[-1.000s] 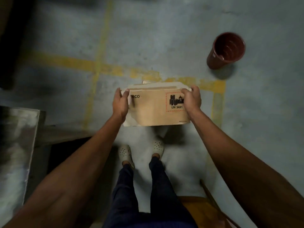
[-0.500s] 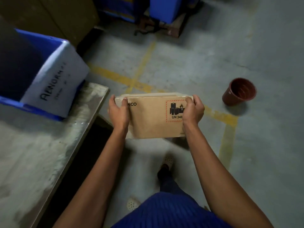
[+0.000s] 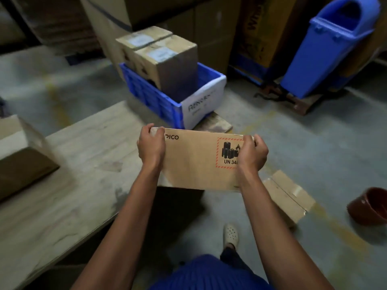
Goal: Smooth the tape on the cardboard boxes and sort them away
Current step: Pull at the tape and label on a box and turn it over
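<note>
I hold a flat brown cardboard box (image 3: 194, 162) printed with "PICO" and a red-bordered battery label in the air, at the table's right edge. My left hand (image 3: 151, 146) grips its left end, fingers curled over the top edge. My right hand (image 3: 252, 154) grips its right end the same way and covers part of the label. Ahead stands a blue crate (image 3: 165, 102) with a handwritten white paper on its end; two taped cardboard boxes (image 3: 165, 57) stand inside it.
A pale wooden table (image 3: 79, 176) fills the left, with another cardboard box (image 3: 21, 155) on it. On the floor to the right lie a taped box (image 3: 289, 197) and a brown pot (image 3: 368, 206). A blue bin (image 3: 333, 47) leans at the back right among stacked cartons.
My view has swung up and left from the floor to the table and blue crate. Both hands kept their grip on the box, which now hangs nearer the crate.
</note>
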Demonstrator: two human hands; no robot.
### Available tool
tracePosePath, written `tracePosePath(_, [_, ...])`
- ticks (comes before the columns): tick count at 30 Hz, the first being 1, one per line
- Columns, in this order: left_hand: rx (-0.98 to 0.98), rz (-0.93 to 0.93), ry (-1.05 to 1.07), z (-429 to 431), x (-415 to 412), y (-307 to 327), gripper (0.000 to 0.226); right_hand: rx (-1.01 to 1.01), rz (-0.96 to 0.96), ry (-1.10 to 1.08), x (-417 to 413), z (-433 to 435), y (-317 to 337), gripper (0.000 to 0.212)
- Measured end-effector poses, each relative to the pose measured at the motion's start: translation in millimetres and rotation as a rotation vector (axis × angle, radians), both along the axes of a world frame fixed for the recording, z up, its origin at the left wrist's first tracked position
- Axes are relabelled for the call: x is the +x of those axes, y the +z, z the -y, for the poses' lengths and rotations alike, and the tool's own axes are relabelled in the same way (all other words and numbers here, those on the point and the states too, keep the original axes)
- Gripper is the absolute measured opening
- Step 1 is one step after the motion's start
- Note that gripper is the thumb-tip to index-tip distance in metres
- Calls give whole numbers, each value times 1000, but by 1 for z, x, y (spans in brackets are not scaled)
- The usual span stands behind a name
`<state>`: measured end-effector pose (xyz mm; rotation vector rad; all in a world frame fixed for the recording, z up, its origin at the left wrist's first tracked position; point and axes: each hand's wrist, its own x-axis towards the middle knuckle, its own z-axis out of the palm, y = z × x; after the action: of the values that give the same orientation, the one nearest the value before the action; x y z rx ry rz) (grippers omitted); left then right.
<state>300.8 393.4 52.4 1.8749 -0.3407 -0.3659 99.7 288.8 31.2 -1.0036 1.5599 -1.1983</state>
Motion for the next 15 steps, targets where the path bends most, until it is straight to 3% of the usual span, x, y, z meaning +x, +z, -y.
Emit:
tracePosePath(2, [-12, 31, 84, -30, 25, 7, 20, -8, -3, 87, 30, -15, 5, 17])
tracePosePath(5, [-6, 94, 238, -74, 57, 15, 10, -17, 33, 198, 74, -28, 11, 52])
tracePosePath(7, [-20, 136, 344, -101, 74, 14, 11, -19, 65, 276, 102, -36, 16, 60])
tracePosePath(12, [-94, 59, 545, -142, 109, -6, 7, 34, 145, 538, 156, -51, 5, 47])
tracePosePath(15, [-101, -28, 629, -161, 116, -35, 12, 56, 142, 627, 181, -51, -13, 20])
